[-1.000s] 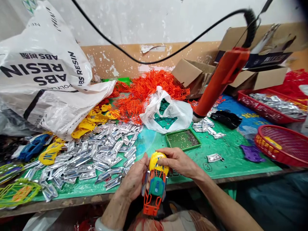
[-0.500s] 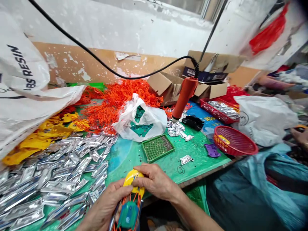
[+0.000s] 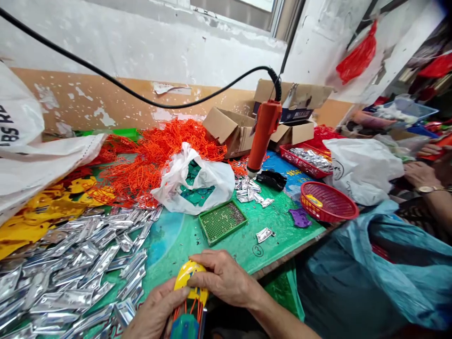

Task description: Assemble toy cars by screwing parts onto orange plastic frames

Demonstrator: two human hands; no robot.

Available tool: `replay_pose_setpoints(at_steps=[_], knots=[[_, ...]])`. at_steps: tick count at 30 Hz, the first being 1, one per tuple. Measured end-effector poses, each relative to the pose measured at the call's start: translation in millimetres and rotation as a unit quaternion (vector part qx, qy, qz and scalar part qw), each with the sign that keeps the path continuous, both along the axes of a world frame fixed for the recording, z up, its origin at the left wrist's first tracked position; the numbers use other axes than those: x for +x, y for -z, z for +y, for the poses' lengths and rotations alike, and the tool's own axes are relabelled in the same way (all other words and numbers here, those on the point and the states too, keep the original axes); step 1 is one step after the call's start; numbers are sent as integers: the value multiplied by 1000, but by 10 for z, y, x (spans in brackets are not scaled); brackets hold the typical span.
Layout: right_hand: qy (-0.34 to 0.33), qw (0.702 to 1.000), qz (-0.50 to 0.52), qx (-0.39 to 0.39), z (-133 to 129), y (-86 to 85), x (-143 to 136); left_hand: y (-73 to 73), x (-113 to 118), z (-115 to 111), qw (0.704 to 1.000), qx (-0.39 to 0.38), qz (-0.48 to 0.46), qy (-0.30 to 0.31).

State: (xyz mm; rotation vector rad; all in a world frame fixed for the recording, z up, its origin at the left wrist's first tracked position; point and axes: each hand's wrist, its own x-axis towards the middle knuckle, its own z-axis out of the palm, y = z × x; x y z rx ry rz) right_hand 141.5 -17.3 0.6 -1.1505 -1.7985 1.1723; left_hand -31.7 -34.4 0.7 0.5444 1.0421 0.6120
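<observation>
Low in the head view, both hands grip a plastic toy that looks like a small vehicle. Its rounded yellow shell is at the front, with thin orange-red bars and a teal block behind it. My left hand holds the toy from the left, thumb pressed along the shell's edge. My right hand pinches the shell from above and the right, fingers closed on it. Its lower end runs out of the frame. Beyond the hands stands a green grid tray with small screws or bits in it.
Silvery plastic parts cover the table's left. Behind lie orange frames and a white bag of teal pieces. A red electric screwdriver hangs on a cable. At right are a red basket, a blue bag and another person's hand.
The view has shifted to the right, so more of the other person's arm shows. My hands keep hold of the same toy, which sits slightly lower in the picture.
</observation>
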Motion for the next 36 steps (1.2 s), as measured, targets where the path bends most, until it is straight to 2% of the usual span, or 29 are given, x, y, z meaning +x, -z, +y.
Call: replay_pose_setpoints(at_steps=[5,6,8,9,11,13,14,15,16,18,20,21,23,28,32,36], knots=[[33,998,-26,53,-55,11,-32,34,-23,-15,998,13,-59,-24],[59,994,-16,87,-66,-8,6,35,-31,-16,997,13,-64,-28],[160,971,4,178,-58,-95,169,27,-53,-14,998,9,-53,-44],[235,945,7,229,-27,-164,297,19,-64,-12,998,7,-43,-52],[391,867,-15,309,109,-341,628,1,-78,-4,998,6,-28,-58],[484,794,-17,367,350,-541,993,-15,-69,4,998,12,-22,-57],[505,777,-21,375,499,-640,1158,-21,-55,7,998,17,-21,-60],[508,777,-18,370,660,-734,1294,-25,-36,8,997,22,-19,-65],[488,796,-5,357,822,-819,1393,-28,-15,8,997,27,-18,-69],[371,873,75,306,1119,-963,1457,-31,28,2,997,31,-22,-73],[244,925,155,245,1339,-1063,1361,-34,56,-6,996,29,-33,-74],[200,938,184,215,1414,-1096,1272,-37,62,-10,996,27,-36,-75],[163,947,222,166,1498,-1136,1068,-45,62,-13,996,24,-38,-76],[185,939,266,113,1462,-1098,684,-65,54,10,996,14,-33,-87],[212,942,255,56,1340,-938,508,-39,66,22,994,1,-38,-99],[258,928,259,65,1245,-737,407,4,56,18,995,-4,-38,-93]])
